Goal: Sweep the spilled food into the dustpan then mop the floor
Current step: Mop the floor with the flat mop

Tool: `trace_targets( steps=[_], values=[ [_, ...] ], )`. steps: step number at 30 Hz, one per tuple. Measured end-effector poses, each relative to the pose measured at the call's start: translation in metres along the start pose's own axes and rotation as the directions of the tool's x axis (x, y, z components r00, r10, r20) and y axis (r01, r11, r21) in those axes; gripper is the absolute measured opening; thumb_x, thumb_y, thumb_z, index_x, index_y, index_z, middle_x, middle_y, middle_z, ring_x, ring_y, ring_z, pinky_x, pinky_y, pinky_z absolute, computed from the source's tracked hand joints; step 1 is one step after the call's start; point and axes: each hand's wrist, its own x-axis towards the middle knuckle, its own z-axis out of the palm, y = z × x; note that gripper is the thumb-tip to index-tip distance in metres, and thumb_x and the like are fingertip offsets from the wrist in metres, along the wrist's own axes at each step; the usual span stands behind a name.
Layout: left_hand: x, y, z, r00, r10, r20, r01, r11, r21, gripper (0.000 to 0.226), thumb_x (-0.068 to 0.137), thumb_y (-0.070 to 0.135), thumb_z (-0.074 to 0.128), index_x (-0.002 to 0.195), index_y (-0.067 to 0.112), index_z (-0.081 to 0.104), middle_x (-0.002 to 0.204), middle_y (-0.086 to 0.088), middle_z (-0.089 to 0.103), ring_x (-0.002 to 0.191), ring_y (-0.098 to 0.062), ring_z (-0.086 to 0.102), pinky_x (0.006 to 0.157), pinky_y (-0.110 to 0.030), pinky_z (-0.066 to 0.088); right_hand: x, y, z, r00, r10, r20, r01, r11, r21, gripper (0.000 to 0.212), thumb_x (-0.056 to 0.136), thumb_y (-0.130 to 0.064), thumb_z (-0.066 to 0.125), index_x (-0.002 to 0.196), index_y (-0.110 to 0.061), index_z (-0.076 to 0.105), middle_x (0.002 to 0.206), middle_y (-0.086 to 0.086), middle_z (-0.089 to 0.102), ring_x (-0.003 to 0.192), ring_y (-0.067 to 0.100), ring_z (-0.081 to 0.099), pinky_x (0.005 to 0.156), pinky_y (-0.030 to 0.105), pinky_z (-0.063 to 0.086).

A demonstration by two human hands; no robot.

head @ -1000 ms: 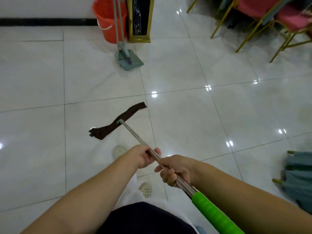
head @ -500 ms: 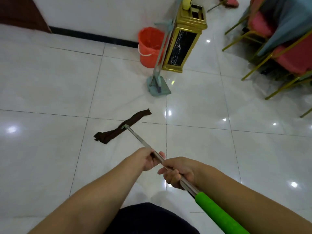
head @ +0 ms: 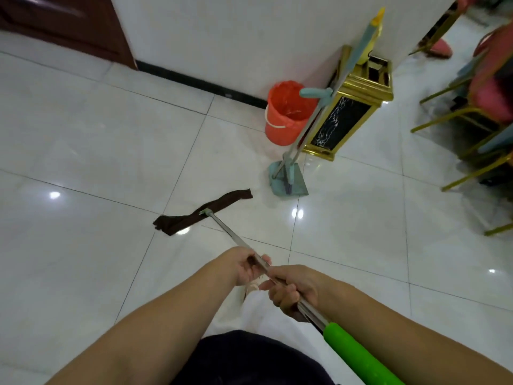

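Observation:
Both my hands grip the metal mop handle, which ends in a green grip near my body. My left hand holds the pole further down, my right hand just behind it. The flat brown mop head lies on the white tiled floor ahead of me. A teal dustpan with a broom standing in it rests on the floor to the right of the mop head, its long handle leaning up against the gold bin. No spilled food shows on the tiles.
An orange bucket stands by the white wall. Beside it is a gold and black bin. Red chairs with gold legs crowd the right side. A dark wooden door is at the top left.
The view has swung left and up, so the bucket, bin and dustpan now sit further right. The mop head stays on the floor ahead, both hands still on the handle.

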Motion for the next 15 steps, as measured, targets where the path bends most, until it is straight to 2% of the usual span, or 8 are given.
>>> trace_targets(
  steps=[2,6,9,15],
  values=[
    [0.005,0.031,0.020,1.000,0.019,-0.004,-0.019,1.000,-0.022,0.025,0.101,0.008,0.031,0.084,-0.003,0.046,0.067,-0.016,0.052,0.035,-0.023,0.055,0.034,-0.026,0.050,0.000,-0.040,-0.003,0.999,0.002,0.036,-0.003,1.000,0.021,0.025,0.098,-0.017,0.045,0.076,-0.005,0.047,0.041,-0.002,0.033,0.022,0.004,0.029,0.022,0.010,0.024],
    [0.011,0.086,0.062,0.995,0.055,-0.079,-0.052,0.998,0.032,0.025,0.102,0.006,0.031,0.085,-0.006,0.045,0.074,-0.018,0.051,0.058,-0.022,0.051,0.034,-0.027,0.051,-0.012,-0.108,-0.009,0.996,0.005,0.092,-0.014,0.996,0.092,0.031,0.094,-0.027,0.059,0.075,-0.004,0.048,0.044,-0.001,0.035,0.023,0.005,0.031,0.023,0.010,0.027],
    [0.020,0.123,0.092,0.995,0.051,-0.090,-0.048,0.998,0.033,0.023,0.102,0.007,0.031,0.090,-0.007,0.045,0.075,-0.018,0.052,0.061,-0.022,0.051,0.033,-0.028,0.050,-0.019,-0.158,-0.019,0.993,0.005,0.115,-0.019,0.992,0.123,0.029,0.095,-0.023,0.057,0.076,-0.004,0.047,0.041,0.000,0.037,0.022,0.005,0.032,0.022,0.011,0.026],
    [0.031,0.192,0.124,0.992,0.063,-0.111,-0.065,0.998,-0.019,0.028,0.103,0.008,0.030,0.082,-0.006,0.042,0.076,-0.019,0.050,0.061,-0.022,0.050,0.032,-0.029,0.050,-0.022,-0.233,-0.011,0.992,-0.004,0.129,-0.018,0.986,0.166,0.029,0.096,-0.026,0.056,0.081,-0.003,0.047,0.041,-0.001,0.036,0.022,0.004,0.032,0.022,0.011,0.027]
  ],
)
